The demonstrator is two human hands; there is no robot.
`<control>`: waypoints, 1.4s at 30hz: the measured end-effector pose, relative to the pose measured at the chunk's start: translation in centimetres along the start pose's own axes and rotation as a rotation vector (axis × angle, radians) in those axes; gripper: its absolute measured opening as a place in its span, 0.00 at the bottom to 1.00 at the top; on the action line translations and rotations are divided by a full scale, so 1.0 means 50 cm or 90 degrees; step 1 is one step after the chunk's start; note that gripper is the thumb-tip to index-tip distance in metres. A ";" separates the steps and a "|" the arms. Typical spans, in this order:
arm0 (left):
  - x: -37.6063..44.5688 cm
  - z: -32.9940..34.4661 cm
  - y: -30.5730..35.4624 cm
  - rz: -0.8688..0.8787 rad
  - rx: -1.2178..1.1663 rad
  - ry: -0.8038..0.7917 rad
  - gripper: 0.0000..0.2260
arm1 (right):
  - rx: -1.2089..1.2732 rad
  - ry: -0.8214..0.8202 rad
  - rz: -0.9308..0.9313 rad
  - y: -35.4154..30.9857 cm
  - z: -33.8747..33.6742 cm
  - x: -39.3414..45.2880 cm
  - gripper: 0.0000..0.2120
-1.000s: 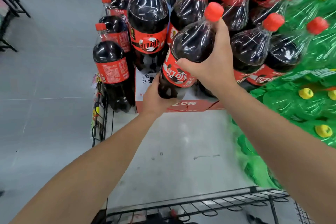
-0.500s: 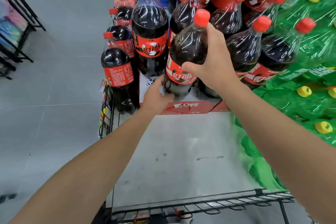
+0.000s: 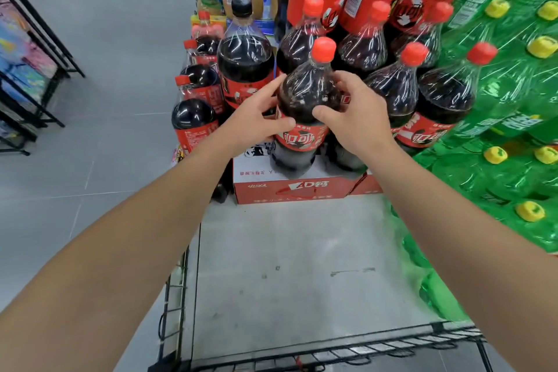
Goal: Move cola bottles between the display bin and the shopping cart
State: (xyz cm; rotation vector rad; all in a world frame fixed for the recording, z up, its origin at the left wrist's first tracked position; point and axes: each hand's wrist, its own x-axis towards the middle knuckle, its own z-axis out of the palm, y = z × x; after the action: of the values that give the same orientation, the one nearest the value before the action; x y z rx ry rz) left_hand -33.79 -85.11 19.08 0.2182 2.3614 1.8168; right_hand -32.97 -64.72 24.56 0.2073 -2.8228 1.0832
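A large cola bottle (image 3: 305, 93) with a red cap and red label stands upright on a red-and-white carton (image 3: 290, 190) inside a wire-sided bin (image 3: 332, 353). My left hand (image 3: 256, 121) grips its left shoulder, thumb on the front above the label. My right hand (image 3: 353, 118) grips the right side at the same height, thumb across the front. More red-capped cola bottles (image 3: 395, 90) stand packed behind and to the right of it.
A black-capped cola bottle (image 3: 246, 60) stands just left of the held one, with smaller cola bottles (image 3: 193, 121) further left. Green bottles with yellow caps (image 3: 513, 160) are stacked along the right. The bin's grey floor (image 3: 287, 266) lies in front of the carton. Black racks (image 3: 27, 84) line the aisle's left.
The bottle went from tilted and lifted to upright on the carton. My left hand slid from its base up to its shoulder, and my right hand dropped from the neck to the body.
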 end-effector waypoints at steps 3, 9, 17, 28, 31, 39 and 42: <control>-0.001 0.027 -0.010 0.027 0.005 0.040 0.42 | 0.011 -0.017 0.008 -0.002 -0.004 0.010 0.32; -0.009 0.085 -0.023 0.047 -0.026 0.166 0.42 | -0.056 -0.052 -0.029 -0.001 -0.021 0.012 0.32; -0.012 0.155 0.003 0.024 -0.033 0.263 0.44 | -0.126 -0.021 -0.052 0.007 -0.040 0.016 0.32; -0.016 0.141 -0.017 0.039 0.040 0.229 0.41 | -0.099 -0.027 -0.081 0.021 -0.046 0.015 0.33; -0.016 0.133 -0.005 0.024 0.094 0.233 0.41 | -0.113 -0.023 -0.085 0.015 -0.054 0.007 0.30; -0.076 0.120 0.053 0.018 0.368 0.227 0.31 | -0.265 -0.060 -0.174 0.027 -0.091 -0.068 0.27; -0.130 0.133 0.071 0.020 0.463 0.206 0.30 | -0.360 -0.078 -0.234 0.064 -0.094 -0.105 0.28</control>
State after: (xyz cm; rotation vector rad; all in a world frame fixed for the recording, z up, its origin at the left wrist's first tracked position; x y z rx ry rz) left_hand -25.99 -79.26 21.06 0.0359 3.1711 0.9746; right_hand -28.10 -58.76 25.13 0.7113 -2.8897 0.1913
